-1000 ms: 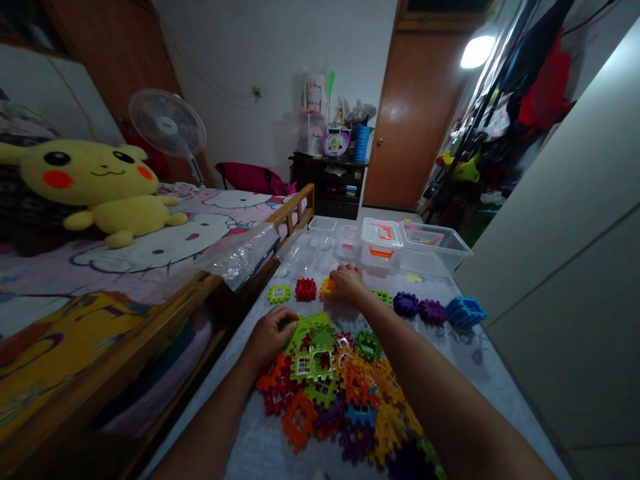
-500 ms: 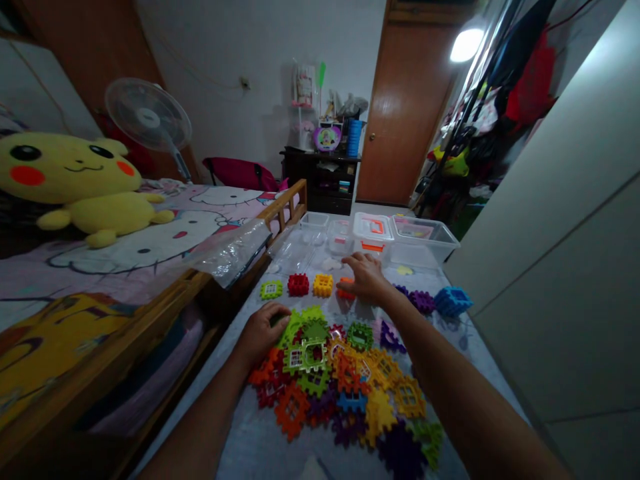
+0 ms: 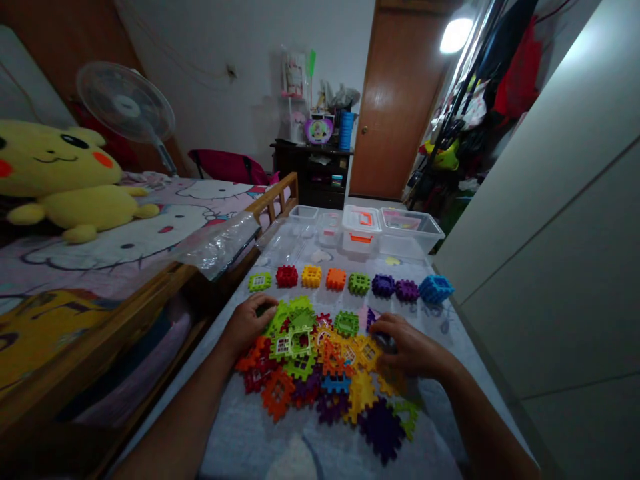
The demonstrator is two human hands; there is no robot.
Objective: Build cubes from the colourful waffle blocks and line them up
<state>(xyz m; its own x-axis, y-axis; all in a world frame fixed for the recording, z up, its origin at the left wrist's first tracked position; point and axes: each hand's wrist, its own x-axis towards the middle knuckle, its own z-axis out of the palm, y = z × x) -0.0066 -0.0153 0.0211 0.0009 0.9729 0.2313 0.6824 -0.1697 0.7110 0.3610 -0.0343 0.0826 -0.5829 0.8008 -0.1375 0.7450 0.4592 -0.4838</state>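
Standing beyond blocks point(image 3: 336, 280): lidded box point(image 3: 357, 227)

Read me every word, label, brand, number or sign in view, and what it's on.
No text is readable.
Fan: any mark on its hub is too small to read.
Purple item on the cabinet: too blurred to read.
Blocks: no lettering I can make out.

Left hand point(image 3: 249, 325) touching left side of mixed interlocking-tile pile point(image 3: 333, 357), near left edge of table point(image 3: 240, 443). Right hand point(image 3: 413, 345) loosely curled at pile's right, by purple tile point(image 3: 371, 318). Eight-piece row point(image 3: 336, 279) beyond: lime window tile point(image 3: 259, 282) near left edge, blue stack point(image 3: 436, 289) near right. Lidded clear box point(image 3: 358, 243), far edge.
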